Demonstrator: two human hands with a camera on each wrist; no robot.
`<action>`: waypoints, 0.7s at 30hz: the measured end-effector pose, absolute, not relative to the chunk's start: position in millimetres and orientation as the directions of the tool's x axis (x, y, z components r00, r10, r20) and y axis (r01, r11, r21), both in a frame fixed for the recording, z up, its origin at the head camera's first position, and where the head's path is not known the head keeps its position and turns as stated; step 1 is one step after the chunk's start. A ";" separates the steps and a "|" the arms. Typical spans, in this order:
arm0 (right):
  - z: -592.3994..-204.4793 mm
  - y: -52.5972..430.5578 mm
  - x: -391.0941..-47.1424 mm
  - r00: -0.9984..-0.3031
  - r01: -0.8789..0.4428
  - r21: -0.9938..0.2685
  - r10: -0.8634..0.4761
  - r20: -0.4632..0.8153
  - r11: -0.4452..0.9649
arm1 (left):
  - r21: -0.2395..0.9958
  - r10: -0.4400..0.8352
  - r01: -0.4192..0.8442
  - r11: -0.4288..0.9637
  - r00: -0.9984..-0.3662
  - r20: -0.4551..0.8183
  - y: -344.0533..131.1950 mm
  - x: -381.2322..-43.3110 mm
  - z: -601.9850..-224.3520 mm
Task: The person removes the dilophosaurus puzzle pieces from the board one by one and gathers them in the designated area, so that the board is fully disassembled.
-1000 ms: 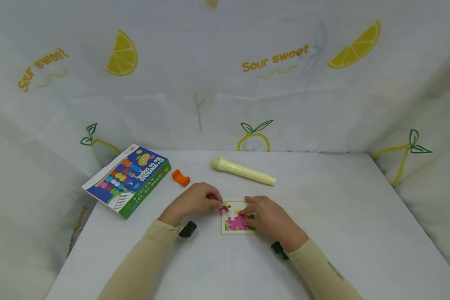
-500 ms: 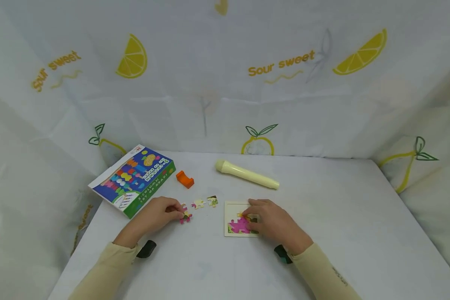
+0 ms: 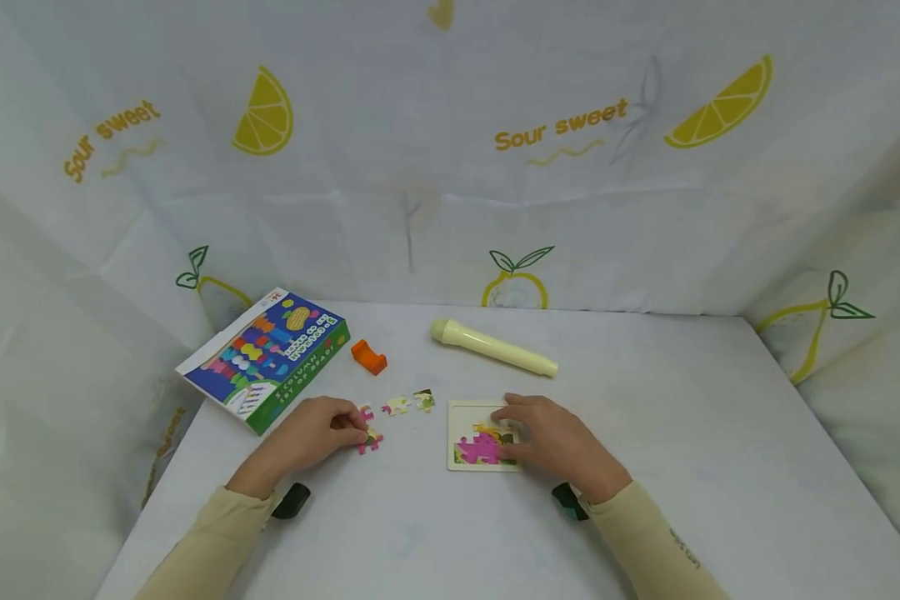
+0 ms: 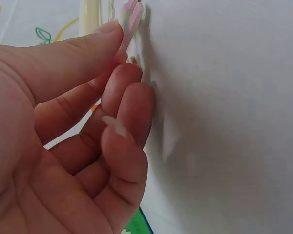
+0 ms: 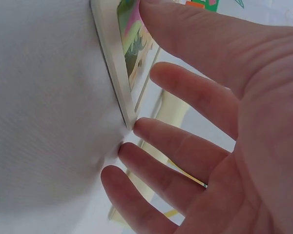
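In the head view my left hand (image 3: 317, 435) pinches a pink and green jigsaw piece (image 3: 371, 442) low over the table. The left wrist view shows thumb and forefinger on the pink piece (image 4: 133, 17), the other fingers loosely curled. Right of it lies a square puzzle tray (image 3: 480, 468), its lower part filled with joined pink, yellow and green pieces (image 3: 482, 449). My right hand (image 3: 562, 442) lies over the tray's right side, fingers straight and spread. One fingertip is at the corner of the tray (image 5: 112, 68) in the right wrist view.
Two loose jigsaw pieces, one pale (image 3: 396, 406) and one green (image 3: 423, 400), lie between the hands; a pink one (image 3: 365, 412) is by the left fingertips. Behind are a pale yellow toy microphone (image 3: 495, 346), an orange block (image 3: 369, 357) and a bead-set box (image 3: 266, 358).
My left hand has gone from the tray's left edge leftward to the loose pieces, carrying a pink and green piece. The right hand's fingers have shifted slightly on the tray. The head view has tilted a little.
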State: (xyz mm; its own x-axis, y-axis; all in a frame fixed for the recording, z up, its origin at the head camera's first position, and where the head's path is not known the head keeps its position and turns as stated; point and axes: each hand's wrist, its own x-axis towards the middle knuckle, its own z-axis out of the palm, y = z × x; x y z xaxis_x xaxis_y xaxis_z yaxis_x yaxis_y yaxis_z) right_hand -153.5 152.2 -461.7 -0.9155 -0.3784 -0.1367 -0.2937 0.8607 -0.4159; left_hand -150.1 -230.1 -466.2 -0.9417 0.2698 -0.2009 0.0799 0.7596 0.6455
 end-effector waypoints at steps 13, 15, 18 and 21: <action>-456.2 155.3 -157.4 -0.911 -0.289 -0.429 -0.384 -0.151 0.856 | 0.613 0.354 0.171 0.771 -0.916 -0.189 -144.8 -176.2 -449.5; -456.9 155.7 -157.4 -0.914 -0.273 -0.435 -0.373 -0.162 0.858 | 0.612 0.424 0.235 0.755 -0.887 -0.182 -120.5 -180.3 -448.6; -458.3 157.3 -156.6 -0.915 -0.272 -0.442 -0.373 -0.157 0.855 | 0.597 0.503 0.308 0.741 -0.844 -0.188 -89.5 -184.4 -449.0; -458.9 158.7 -155.2 -0.913 -0.287 -0.455 -0.385 -0.137 0.843 | 0.561 0.518 0.332 0.759 -0.829 -0.210 -69.3 -186.1 -451.5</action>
